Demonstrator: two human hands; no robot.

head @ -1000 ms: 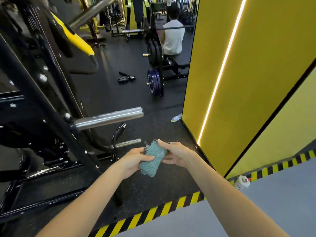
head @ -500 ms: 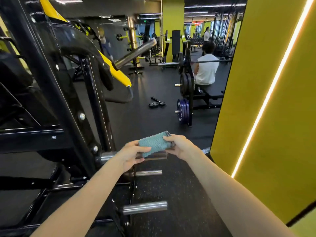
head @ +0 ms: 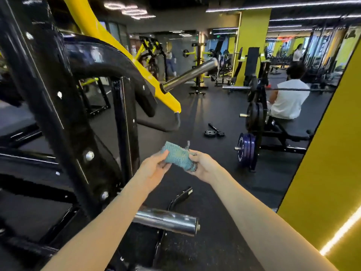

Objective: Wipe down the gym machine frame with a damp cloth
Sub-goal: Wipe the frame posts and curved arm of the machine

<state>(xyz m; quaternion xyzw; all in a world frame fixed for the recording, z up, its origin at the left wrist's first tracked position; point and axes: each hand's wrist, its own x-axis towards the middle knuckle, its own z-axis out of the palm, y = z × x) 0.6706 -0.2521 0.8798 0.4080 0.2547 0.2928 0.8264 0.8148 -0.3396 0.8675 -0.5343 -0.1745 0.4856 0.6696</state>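
A folded teal cloth (head: 177, 157) with a black-and-white edge is held between both hands in mid-air. My left hand (head: 154, 170) pinches its left end with thumb and fingers. My right hand (head: 203, 165) grips its right end, fingers curled under it. The black gym machine frame (head: 58, 114) rises at the left, with a slanted post, a curved black arm (head: 109, 59) and a yellow lever (head: 125, 53). Neither the cloth nor the hands touch the frame; it stands just left of my left hand.
A chrome peg (head: 166, 222) sticks out below my forearms, another chrome bar (head: 189, 75) points up right. A yellow wall (head: 322, 153) closes the right side. A person in white (head: 287, 100) sits on a bench beside purple plates (head: 246, 150). A small plate (head: 210, 133) lies on the floor.
My view has tilted up from the floor to the machine's upper frame. Both hands have kept hold of the cloth and turned it flatter, closer to the frame.
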